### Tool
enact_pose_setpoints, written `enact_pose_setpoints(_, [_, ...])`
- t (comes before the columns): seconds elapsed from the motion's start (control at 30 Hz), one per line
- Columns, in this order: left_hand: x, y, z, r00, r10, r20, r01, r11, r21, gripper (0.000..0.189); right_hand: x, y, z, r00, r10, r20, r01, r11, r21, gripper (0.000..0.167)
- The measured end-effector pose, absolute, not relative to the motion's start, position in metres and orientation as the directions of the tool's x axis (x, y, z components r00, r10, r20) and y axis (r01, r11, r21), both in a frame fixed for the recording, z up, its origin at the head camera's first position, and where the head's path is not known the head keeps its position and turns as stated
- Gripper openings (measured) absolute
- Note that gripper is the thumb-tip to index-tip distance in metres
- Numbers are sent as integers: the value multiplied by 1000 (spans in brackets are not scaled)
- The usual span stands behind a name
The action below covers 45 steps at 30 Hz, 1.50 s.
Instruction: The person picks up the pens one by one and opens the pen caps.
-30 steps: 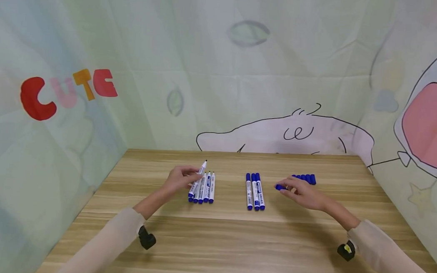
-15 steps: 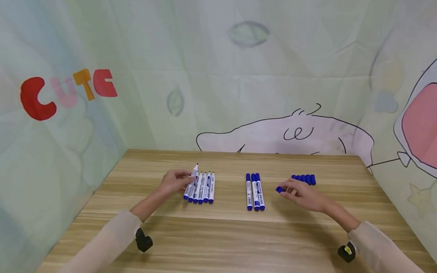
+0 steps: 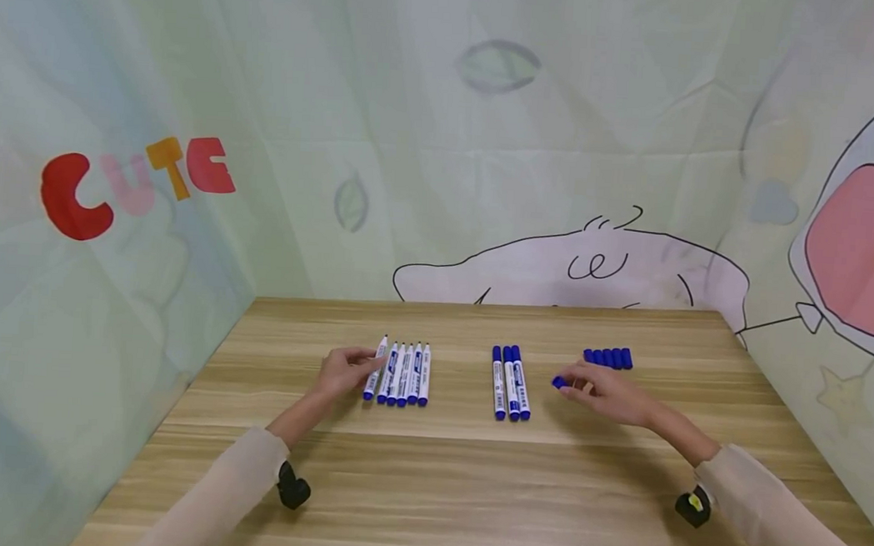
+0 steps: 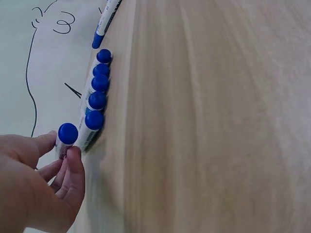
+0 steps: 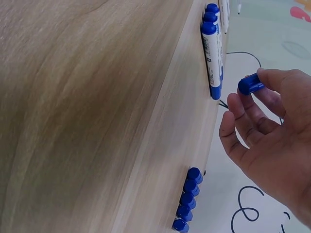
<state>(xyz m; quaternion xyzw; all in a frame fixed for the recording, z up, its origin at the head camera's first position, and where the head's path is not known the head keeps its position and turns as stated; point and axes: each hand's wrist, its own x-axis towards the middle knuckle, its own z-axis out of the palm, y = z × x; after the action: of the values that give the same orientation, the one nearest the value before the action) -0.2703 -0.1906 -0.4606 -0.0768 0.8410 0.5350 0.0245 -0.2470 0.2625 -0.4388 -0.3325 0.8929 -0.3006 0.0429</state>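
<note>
Progress report: roughly two thirds through, by my reckoning

Head view: I'm watching the left hand (image 3: 342, 371) pinching an uncapped marker (image 3: 375, 379), tip pointing away, just left of five uncapped markers (image 3: 406, 376) lying in a row on the table (image 3: 431, 490). Toward the middle, three capped markers (image 3: 511, 383) are lying together. The right hand (image 3: 606, 393) is pinching a blue cap (image 3: 559, 381), with five loose caps (image 3: 608, 357) lining up behind it. Counting six bare against three capped, I'm judging that three are remaining to uncap, with the sixth marker and its cap not yet released.

Left wrist view: I'm seeing thumb and fingers gripping the held marker near its blue end, slightly apart from the row. Whether it's touching the table, I can't tell.

Right wrist view: I'm seeing the cap sitting between thumb and finger, above the table, while the other fingers are curving loosely, holding nothing. The capped trio and the cap row are both showing nearby.
</note>
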Motion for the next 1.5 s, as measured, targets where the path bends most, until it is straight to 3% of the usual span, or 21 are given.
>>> enact_pose_setpoints(0.23, [-271, -188, -477, -992, -127, -5, -68, 501, 863, 38, -247, 260, -442, -776, -621, 111, -557, 591, -584, 26])
enact_pose_setpoints(0.57, [-271, -185, -476, -993, -111, 50, -29, 617, 787, 34, -247, 259, -446, -773, -623, 117, -550, 568, -612, 25])
enact_pose_setpoints(0.97, [-272, -185, -476, -996, -85, -3, -53, 585, 809, 33, -246, 259, -449, -779, -618, 104, -530, 561, -636, 25])
enact_pose_setpoints(1.5, [-273, -182, -455, -985, -96, 141, 42, 665, 745, 35, -249, 265, -450, -763, -633, 131, -555, 538, -634, 21])
